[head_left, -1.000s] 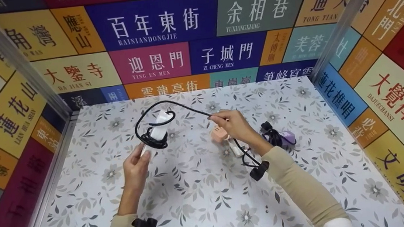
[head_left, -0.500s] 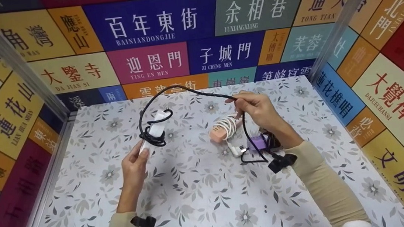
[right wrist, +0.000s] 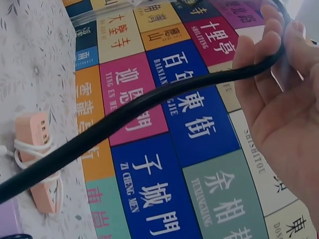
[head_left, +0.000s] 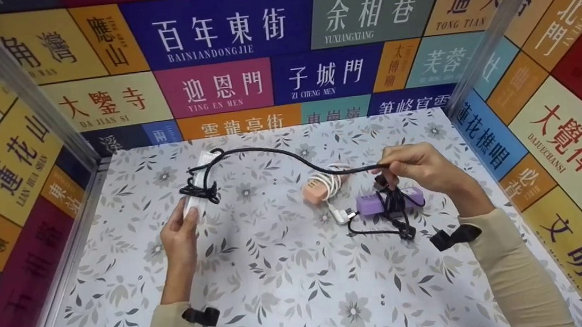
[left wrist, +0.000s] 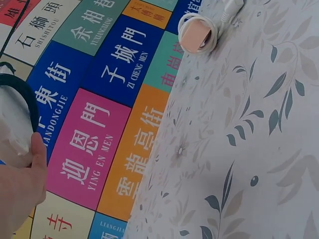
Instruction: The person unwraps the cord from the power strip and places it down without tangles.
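In the head view, a white power strip [head_left: 195,203] is held up over the tabletop [head_left: 260,284] at its near end by the left hand [head_left: 179,238]. Several loops of its black cord [head_left: 350,170] are wrapped round the strip's middle. A loose, curving length is stretched across to the right hand [head_left: 422,166], by which it is pinched; the hands are well apart. The cord's plug cannot be made out. Beyond the loops, a peach power strip [head_left: 315,191] with a white cord [head_left: 333,181] coiled round it is seen lying near a purple power strip [head_left: 369,204], which is bound with a dark cord bundle [head_left: 394,204]. These two appear bundled, apart from short tails; the white one seems only partly so, its loose length being left. Whether winding or unwinding is under way cannot be told.

In the left wrist view, the white strip is gripped at the frame's edge, a cord loop arching over it.

In the right wrist view, the cord is seen held between thumb and curled fingers.
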The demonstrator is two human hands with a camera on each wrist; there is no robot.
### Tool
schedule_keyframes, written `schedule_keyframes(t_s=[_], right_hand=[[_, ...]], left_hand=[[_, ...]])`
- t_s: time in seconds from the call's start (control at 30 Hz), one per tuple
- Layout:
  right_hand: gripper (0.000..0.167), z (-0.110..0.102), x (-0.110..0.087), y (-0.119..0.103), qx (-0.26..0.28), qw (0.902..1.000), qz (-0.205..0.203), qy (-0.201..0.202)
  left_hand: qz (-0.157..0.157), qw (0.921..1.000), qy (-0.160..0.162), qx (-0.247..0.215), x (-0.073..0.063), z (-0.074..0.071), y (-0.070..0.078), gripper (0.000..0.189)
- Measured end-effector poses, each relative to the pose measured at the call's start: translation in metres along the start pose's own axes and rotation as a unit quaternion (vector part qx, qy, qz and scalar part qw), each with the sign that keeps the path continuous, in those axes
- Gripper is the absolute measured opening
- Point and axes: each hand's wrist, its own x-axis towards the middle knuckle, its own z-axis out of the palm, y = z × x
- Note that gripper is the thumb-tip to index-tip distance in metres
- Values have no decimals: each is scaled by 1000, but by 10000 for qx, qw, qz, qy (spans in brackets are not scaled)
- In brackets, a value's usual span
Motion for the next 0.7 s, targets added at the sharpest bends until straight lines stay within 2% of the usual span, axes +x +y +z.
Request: schedule_keyframes(t_s=[0.1,0.17,0.2,0.3,0.37,0.53,0.7], right_hand=[[24,-6,-10,-2,173,9994,-127,-267],[25,-10,-15,-3,205,9986,-79,-484],[27,-12,-18,-4,194,9980,7,-594],[32,-19,-27,-7,-167,9949,536,-833],[33,-23,-33,-9,-544,9889,1028,-920],[24,-29,-47,-7,-1418,9588,2224,-1053],[23,-27,-63,10,-1935,9187,3216,-1227]], left_hand=[[72,9982,223,-549,2,-2,2,55],[187,9925,278,-1172,3,-2,3,57],[237,9906,302,-1314,3,-3,4,57],[402,9863,357,-1560,4,-4,6,59],[507,9834,333,-1710,4,-5,8,61],[661,9757,289,-2068,2,-5,12,67],[731,9758,191,-2054,0,-6,12,67]])
